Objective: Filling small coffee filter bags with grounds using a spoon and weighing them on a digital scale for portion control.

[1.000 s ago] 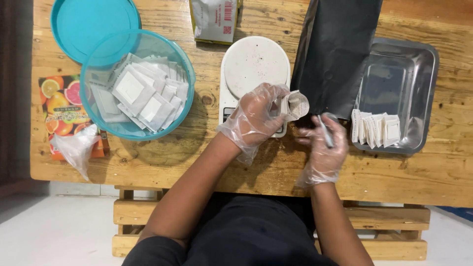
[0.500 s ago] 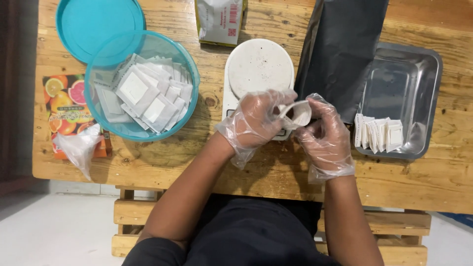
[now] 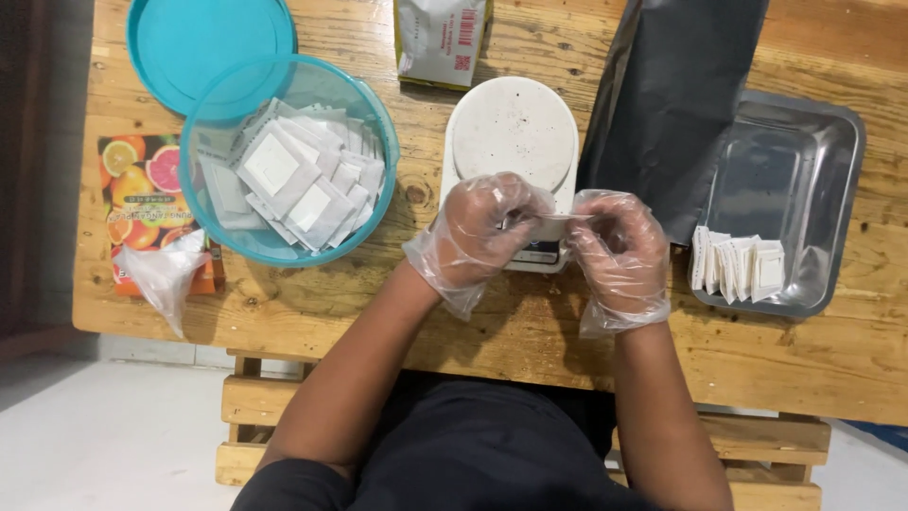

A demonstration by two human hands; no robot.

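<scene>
From the head camera, both gloved hands meet over the near middle of the wooden bench (image 3: 312, 312), just in front of the white round scale (image 3: 514, 132). The left hand (image 3: 482, 232) and the right hand (image 3: 617, 251) each pinch one end of a small white sachet (image 3: 560, 220), which hangs flat between them above the scale's near edge; the fingers of both are closed on it, thumbs on top.

Toward the far left corner stands a teal bowl (image 3: 213, 248) heaped with more flat white sachets (image 3: 288, 180), its teal lid (image 3: 213, 43) partly tucked under the rim. A fruit-printed card (image 3: 132, 180) and a crumpled clear plastic bag (image 3: 165, 274) lie at the left edge. At the far edge sits a pale packet (image 3: 437, 38); a dark foil bag (image 3: 676, 104) slants from there toward the right. A steel tray (image 3: 804, 151) at the right edge holds a short row of upright sachets (image 3: 738, 267) along its near wall.

To handle the sachet well, I judge it wise to keep it level and pinched only at its edges, so the loose gloves do not snag and nothing spills from an open mouth. Working low over the scale seems sensible.
</scene>
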